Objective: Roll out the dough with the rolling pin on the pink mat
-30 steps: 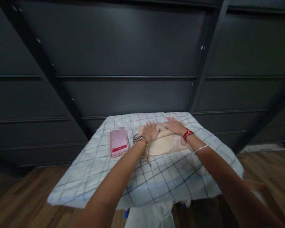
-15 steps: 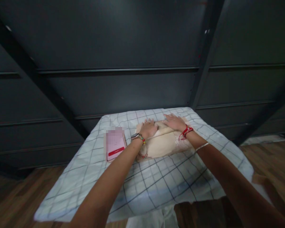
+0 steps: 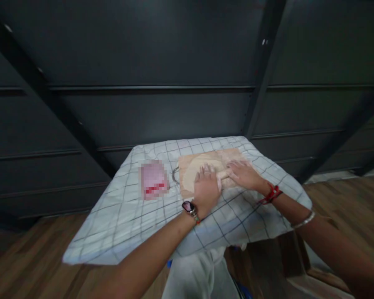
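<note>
A pale sheet of dough point(image 3: 193, 172) lies on a wooden board point(image 3: 229, 155) on the table. A rolling pin point(image 3: 223, 176) lies across the board's near side, mostly hidden under my hands. My left hand point(image 3: 205, 189) presses flat on its left part, fingers stretched forward; a watch and bead bracelet sit on that wrist. My right hand point(image 3: 244, 174) lies flat on the right part, fingers spread, with red thread and a metal bangle on that arm.
A white checked cloth point(image 3: 127, 224) covers the small table. A pink, blurred flat object point(image 3: 154, 180) lies left of the board, with a thin metal ring point(image 3: 175, 174) between them. Dark panelled wall stands behind; wood floor lies around.
Both hands have drawn the rolling pin back from the far part of the dough to the board's near side. The far half of the dough now shows.
</note>
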Demonstrator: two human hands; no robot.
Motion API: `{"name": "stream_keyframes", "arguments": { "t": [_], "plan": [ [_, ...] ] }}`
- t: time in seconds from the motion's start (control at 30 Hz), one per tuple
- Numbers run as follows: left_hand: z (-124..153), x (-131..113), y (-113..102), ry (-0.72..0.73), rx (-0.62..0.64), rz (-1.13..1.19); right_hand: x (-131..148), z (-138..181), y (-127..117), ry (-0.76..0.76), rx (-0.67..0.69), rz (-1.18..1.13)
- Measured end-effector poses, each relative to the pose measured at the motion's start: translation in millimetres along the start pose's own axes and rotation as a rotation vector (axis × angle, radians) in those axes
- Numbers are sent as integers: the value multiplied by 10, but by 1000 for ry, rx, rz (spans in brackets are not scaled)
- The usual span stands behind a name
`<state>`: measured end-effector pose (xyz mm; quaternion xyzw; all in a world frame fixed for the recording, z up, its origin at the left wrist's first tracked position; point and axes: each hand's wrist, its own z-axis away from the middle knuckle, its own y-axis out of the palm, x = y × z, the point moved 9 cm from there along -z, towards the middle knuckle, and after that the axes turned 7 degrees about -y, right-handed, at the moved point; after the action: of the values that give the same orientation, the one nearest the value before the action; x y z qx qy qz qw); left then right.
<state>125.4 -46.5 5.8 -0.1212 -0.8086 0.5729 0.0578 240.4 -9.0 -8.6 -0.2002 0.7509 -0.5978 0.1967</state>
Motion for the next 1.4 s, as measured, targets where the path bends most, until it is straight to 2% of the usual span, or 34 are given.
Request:
{"name": "stream_keyframes", "arguments": {
  "t": [0.13, 0.23, 0.33, 0.47, 0.53, 0.6, 0.67, 0.73, 0.8, 0.9, 1.13, 1.27, 1.4],
  "plan": [
    [367, -200, -16, 58, -39, 4, 105, 333, -80, -36, -86, 30],
    [472, -252, -48, 143, -14, 27, 121, 386, -71, -60, -79, -23],
    [266, -151, -77, 208, 61, 58, 69, 225, -38, -55, -39, -84],
    [-352, 239, -10, 46, 134, 41, -41, -195, -6, -23, -30, -110],
    [-562, 352, 124, -3, 214, 61, -104, -376, 23, 13, -23, -122],
    [-621, 387, 262, -27, 306, 90, -135, -470, 55, 26, -8, -133],
    [-547, 348, 319, -24, 356, 111, -102, -455, 66, -15, -4, -122],
    [-401, 244, 267, 7, 336, 114, -26, -340, 46, -87, -21, -85],
    [-236, 100, 146, 55, 260, 101, 39, -164, 8, -139, -55, -56],
    [-10, -110, 32, 117, 157, 73, 53, 102, -33, -122, -106, -80],
    [278, -276, 79, 103, -8, 48, 55, 371, 7, -105, -155, -98],
    [188, -245, 71, 147, 11, 45, 17, 310, 1, -131, -98, -90],
    [-240, 28, 83, 125, 108, 31, -13, -19, -43, -155, -16, -105]
  ]
}}
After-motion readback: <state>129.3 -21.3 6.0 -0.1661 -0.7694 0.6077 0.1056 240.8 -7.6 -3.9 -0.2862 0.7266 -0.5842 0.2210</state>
